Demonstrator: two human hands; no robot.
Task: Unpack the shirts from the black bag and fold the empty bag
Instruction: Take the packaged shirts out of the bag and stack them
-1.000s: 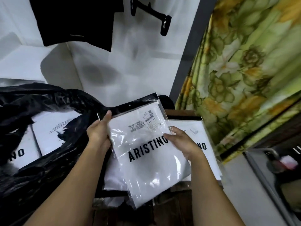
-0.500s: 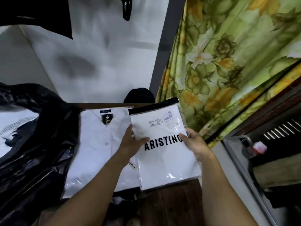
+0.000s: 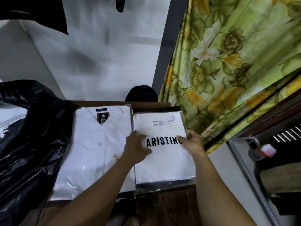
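A flat shirt pack (image 3: 162,162), white in clear plastic with the word ARISTINO printed in black, lies on the brown wooden table (image 3: 175,207), at its right side near the flowered curtain (image 3: 236,62). The left hand (image 3: 136,148) rests on the left part of this pack. Its fingers (image 3: 132,136) are straight and spread, and they press flat on the plastic, gripping nothing. The right hand (image 3: 193,143) is at the right edge of the same pack: the thumb lies on top, over the last letter of the print, and the other fingers curl around the edge, so this hand pinches the pack. Just beside it on the left lies a second pack (image 3: 94,154), a white collared shirt with a dark size label at the neck. The two packs touch or nearly touch along their long sides. The black bag (image 3: 31,144) sits crumpled at the far left, against the second pack, and through its opening another white pack (image 3: 9,121) shows inside. Behind the table is a white wall (image 3: 97,54)
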